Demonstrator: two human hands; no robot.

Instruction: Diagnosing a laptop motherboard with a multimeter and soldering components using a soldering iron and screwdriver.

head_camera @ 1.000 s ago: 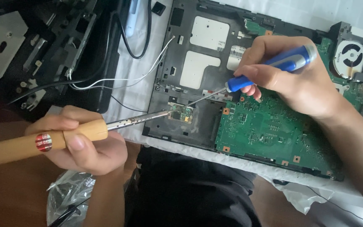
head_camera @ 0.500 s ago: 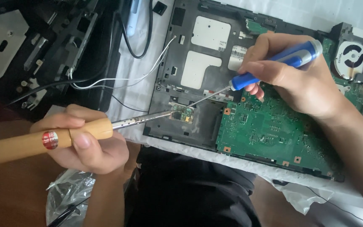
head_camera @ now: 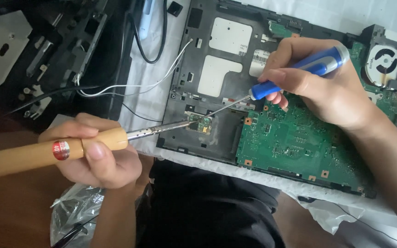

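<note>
Both forearms are bare, with no sleeve, watch, bracelet or ring showing on either. The left hand and the right hand wear no gloves, and the fingernails are short and unpainted. Between the arms, at the bottom of the view, lies dark black cloth clothing, plain, softly creased, without print.

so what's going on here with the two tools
A person is working on an opened laptop chassis lying on a white cloth. The left hand grips a wooden-handled soldering iron, its metal tip reaching a small component beside the green circuit board. The right hand holds a blue-handled screwdriver, whose thin shaft points at the same spot. Both tips meet there; whether they touch is unclear.
</note>
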